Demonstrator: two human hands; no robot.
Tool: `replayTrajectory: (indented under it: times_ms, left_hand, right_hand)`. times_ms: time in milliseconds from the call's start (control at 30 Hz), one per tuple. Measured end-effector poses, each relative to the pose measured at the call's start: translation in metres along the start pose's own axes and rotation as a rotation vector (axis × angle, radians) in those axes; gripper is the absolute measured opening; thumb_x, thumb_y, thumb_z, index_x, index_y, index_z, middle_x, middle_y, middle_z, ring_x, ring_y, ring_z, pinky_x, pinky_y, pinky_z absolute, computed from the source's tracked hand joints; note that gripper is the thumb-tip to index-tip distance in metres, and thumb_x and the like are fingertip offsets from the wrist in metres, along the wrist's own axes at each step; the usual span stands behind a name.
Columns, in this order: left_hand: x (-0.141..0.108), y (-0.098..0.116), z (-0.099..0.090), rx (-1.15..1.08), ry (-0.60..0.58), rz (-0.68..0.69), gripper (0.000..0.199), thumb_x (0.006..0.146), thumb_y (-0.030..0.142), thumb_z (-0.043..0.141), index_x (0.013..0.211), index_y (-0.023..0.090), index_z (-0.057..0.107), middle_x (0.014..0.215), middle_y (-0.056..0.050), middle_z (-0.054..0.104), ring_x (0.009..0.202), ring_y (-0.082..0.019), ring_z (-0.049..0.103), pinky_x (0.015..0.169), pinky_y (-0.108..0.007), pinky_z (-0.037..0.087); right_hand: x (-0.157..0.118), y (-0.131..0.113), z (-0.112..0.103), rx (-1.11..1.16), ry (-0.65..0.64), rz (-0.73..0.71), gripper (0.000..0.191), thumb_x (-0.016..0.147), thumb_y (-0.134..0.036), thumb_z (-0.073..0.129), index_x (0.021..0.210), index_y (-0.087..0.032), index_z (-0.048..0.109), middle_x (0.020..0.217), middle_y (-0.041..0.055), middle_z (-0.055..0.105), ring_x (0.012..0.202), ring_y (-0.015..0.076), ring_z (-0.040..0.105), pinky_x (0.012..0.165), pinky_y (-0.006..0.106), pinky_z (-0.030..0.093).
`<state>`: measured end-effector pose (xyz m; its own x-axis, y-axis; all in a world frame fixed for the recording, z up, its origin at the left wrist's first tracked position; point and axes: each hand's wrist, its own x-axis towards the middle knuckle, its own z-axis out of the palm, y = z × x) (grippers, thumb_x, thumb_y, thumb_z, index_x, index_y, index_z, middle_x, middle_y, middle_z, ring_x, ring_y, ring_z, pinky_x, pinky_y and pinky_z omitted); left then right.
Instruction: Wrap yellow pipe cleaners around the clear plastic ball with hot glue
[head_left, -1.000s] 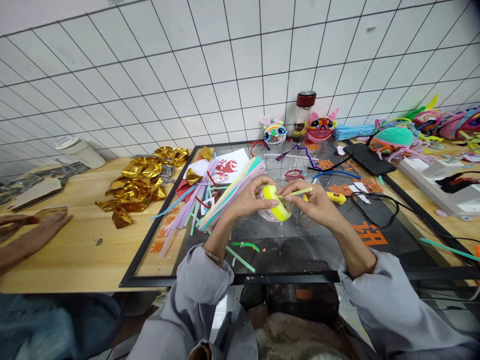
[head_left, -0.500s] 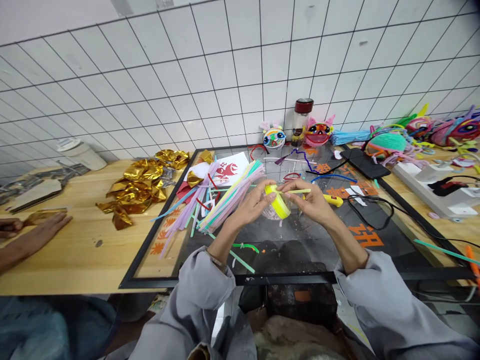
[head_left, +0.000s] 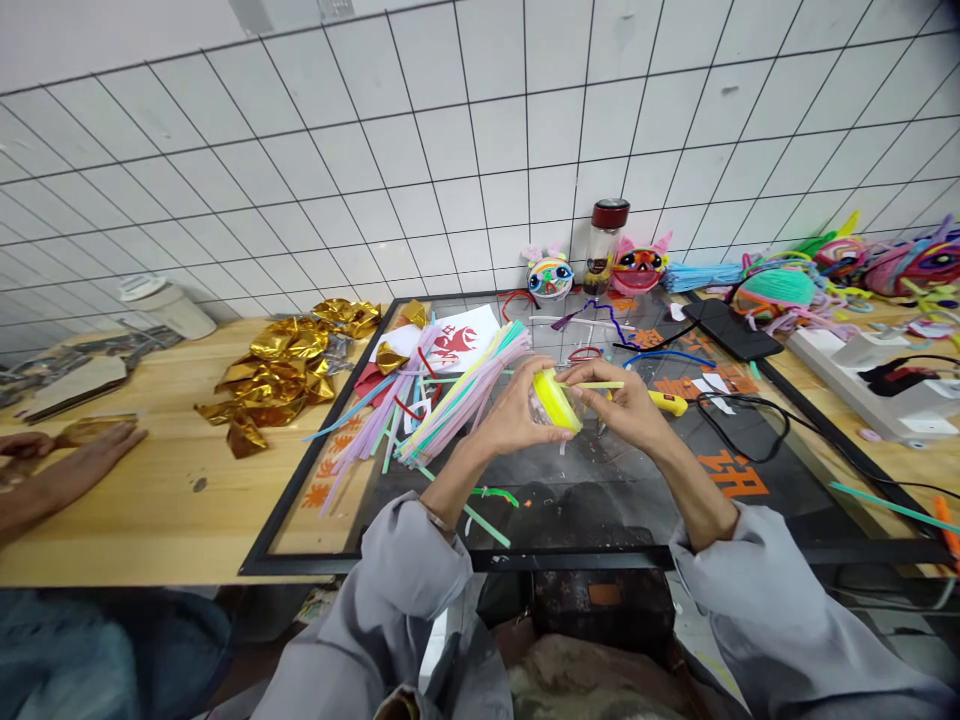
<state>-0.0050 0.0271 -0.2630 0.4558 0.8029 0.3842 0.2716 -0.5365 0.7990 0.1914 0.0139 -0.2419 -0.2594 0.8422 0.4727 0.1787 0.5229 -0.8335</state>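
My left hand [head_left: 511,418] is closed around a see-through rounded plastic piece [head_left: 556,402] whose near side is covered with bright yellow strips. Its thumb presses along the lower edge. Pinched in my right hand [head_left: 621,408] is a yellow pipe cleaner [head_left: 604,385], one end pointing right and the other meeting the top of the wrapped piece. To the left of my hands lies a bundle of pastel pipe cleaners [head_left: 469,400]. A yellow-handled tool [head_left: 667,403] rests just beyond my right hand, partly hidden by it.
A black-framed panel [head_left: 352,566] covers the tabletop. Two decorated balls [head_left: 550,277] and a glass bottle [head_left: 602,250] stand by the wall. Right are a phone [head_left: 739,328], cable [head_left: 784,425] and power strip [head_left: 870,385]. Gold foil [head_left: 281,365] and another person's hand [head_left: 112,450] are left.
My left hand has turned the yellow-wrapped piece slightly, and its thumb has slid down from the yellow face to the lower edge. My right hand keeps its pinch on the pipe cleaner.
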Motion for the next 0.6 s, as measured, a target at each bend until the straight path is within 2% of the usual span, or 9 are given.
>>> replayTrajectory:
  times_ms: [233,367,600]
  left_hand:
    - [-0.0006,0.0001,-0.0002,0.012,-0.010,-0.049,0.094,0.055,0.044,0.090,0.135,0.021,0.044,0.138,-0.013,0.053,0.133,-0.034,0.049,0.113,-0.046,0.039]
    - [-0.0003,0.0014,0.0004,0.026,0.000,-0.060,0.092,0.054,0.042,0.090,0.132,0.018,0.046,0.136,-0.014,0.055,0.131,-0.034,0.051,0.112,-0.047,0.039]
    - [0.0008,0.0024,0.0020,0.010,0.017,-0.051,0.089,0.053,0.039,0.090,0.129,0.020,0.049,0.138,-0.013,0.055,0.131,-0.033,0.052,0.114,-0.047,0.039]
  right_hand:
    - [-0.0005,-0.0010,0.0009,0.010,0.005,-0.012,0.028,0.085,-0.049,0.068,0.083,-0.021,0.071,0.095,0.0066,0.076,0.095,0.0222,0.069,0.088,0.038,0.053]
    - [-0.0012,0.0004,0.0000,0.009,0.006,0.002,0.026,0.084,-0.047,0.070,0.085,-0.021,0.071,0.098,0.0067,0.076,0.098,0.0229,0.069,0.089,0.039,0.052]
    - [-0.0020,-0.0006,-0.0007,-0.024,0.008,-0.023,0.022,0.086,-0.044,0.068,0.086,-0.022,0.072,0.095,0.0066,0.076,0.093,0.0231,0.070,0.084,0.038,0.053]
